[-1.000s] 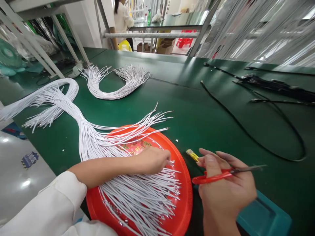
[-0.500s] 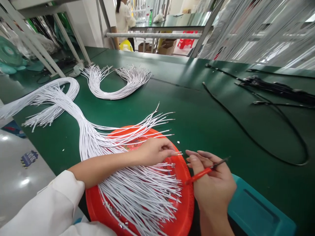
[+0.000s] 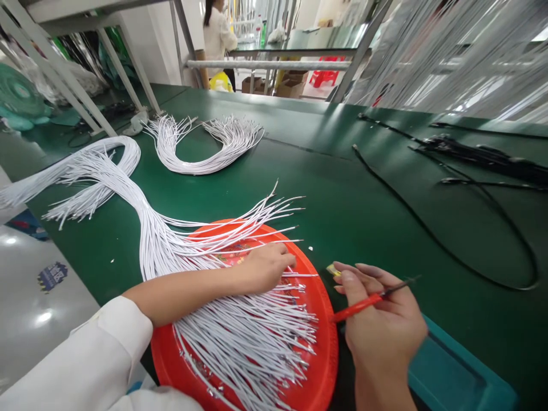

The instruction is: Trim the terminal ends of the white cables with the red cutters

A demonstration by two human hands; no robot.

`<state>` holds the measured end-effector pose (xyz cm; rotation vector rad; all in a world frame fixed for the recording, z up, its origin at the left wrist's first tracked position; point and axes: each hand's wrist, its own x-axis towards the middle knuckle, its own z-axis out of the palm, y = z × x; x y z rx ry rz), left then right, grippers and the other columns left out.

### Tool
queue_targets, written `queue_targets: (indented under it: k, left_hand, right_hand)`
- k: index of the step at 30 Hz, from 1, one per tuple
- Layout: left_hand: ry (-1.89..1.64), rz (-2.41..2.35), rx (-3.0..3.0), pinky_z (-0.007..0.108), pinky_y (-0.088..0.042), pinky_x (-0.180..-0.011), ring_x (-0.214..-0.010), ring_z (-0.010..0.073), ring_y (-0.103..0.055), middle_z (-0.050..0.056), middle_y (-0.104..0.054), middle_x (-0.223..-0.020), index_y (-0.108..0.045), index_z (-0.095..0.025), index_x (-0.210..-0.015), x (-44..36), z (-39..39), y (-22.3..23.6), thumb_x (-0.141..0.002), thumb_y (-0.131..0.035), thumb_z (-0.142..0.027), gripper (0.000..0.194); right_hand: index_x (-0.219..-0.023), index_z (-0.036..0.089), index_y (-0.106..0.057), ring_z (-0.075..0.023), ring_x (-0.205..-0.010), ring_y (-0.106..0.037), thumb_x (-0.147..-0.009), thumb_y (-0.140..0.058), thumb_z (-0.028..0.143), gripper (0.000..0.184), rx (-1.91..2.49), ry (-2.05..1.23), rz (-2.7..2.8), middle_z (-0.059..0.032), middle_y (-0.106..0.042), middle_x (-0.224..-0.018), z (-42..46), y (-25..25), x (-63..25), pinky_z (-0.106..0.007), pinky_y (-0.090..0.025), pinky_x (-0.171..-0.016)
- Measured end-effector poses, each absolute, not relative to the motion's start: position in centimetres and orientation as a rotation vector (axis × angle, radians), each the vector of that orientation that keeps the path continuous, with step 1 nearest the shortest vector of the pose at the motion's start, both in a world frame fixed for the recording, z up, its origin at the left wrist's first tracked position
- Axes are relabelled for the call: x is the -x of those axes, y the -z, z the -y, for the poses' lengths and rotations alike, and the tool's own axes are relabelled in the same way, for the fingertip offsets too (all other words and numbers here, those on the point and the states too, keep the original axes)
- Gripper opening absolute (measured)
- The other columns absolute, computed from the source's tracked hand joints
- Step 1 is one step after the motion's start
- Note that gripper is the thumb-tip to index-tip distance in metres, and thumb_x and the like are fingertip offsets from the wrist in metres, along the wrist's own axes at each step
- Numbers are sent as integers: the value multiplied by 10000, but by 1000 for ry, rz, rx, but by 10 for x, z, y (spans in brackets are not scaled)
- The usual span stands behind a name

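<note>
I look down on a long green table [image 3: 342, 194], smooth and matte, in a workshop with grey metal racks and a person in white standing far off at another bench. A round red plastic tray [image 3: 327, 337] sits at the near edge, and a thick sheaf of thin white wires [image 3: 240, 337] fans across it, trailing back over the table. My left hand [image 3: 268, 265] rests on those wires, fingers curled together, seemingly pinching one strand, though the tips are hard to see. My right hand [image 3: 383, 322] is just right of the tray, closed around red-handled snips [image 3: 368, 301] with their thin dark blades pointing right. A teal plastic box [image 3: 462, 377] lies beneath it. Black cables [image 3: 432, 231] loop loosely further right.
</note>
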<state>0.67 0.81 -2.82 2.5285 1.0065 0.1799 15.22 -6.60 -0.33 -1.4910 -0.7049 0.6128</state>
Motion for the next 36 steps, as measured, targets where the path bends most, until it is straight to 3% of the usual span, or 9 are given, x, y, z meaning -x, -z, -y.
queue_targets:
  k: [6, 11, 15, 24, 31, 36]
  left_hand:
    - [-187, -899, -2459, 291, -446, -728, -869, 189, -553, 70, -593, -918, -675, -170, -879, -16, 1, 36, -859, -489, -328, 244]
    - [-510, -899, -2475, 304, -441, -777, -900, 193, -535, 105, -583, -985, -648, -133, -854, -19, 6, 16, -879, -439, -285, 259]
    - [-632, -874, -2326, 280, -434, -750, -831, 166, -558, 72, -641, -890, -619, -144, -922, -14, 9, -2, -901, -382, -256, 263]
    - [-549, -967, -1800, 238, -427, -680, -743, 125, -572, 22, -661, -811, -643, -167, -847, -16, 8, -5, -811, -540, -275, 153]
    - [-586, -901, -1504, 207, -446, -607, -651, 94, -547, 22, -620, -750, -656, -128, -910, -19, 0, 20, -697, -692, -346, 306]
    - [-622, -971, -1546, 224, -483, -660, -704, 104, -578, 41, -645, -802, -666, -118, -937, -18, -5, 12, -694, -695, -209, 261]
  right_hand:
    - [-905, 188, -577, -149, -712, -636, -703, -710, 330, 280, 1491, -604, 715, -46, -690, -842, 67, 5, -156, -296, -494, -670]
    - [-900, 187, -579, -171, -757, -651, -700, -711, 335, 282, 1494, -591, 707, -50, -691, -845, 66, 5, -157, -311, -496, -688]
    - [-905, 180, -578, -173, -744, -651, -703, -708, 342, 290, 1507, -581, 726, -55, -693, -843, 68, 2, -155, -324, -503, -691]
    - [-883, 178, -579, -178, -709, -661, -698, -708, 327, 271, 1491, -611, 747, -58, -701, -819, 71, -7, -149, -326, -519, -660]
    - [-842, 175, -586, -178, -684, -658, -650, -739, 342, 297, 1497, -646, 747, -50, -689, -768, 70, -5, -145, -323, -516, -653]
    - [-838, 173, -595, -166, -694, -644, -656, -738, 357, 295, 1575, -569, 746, -44, -672, -788, 66, 6, -151, -303, -505, -655]
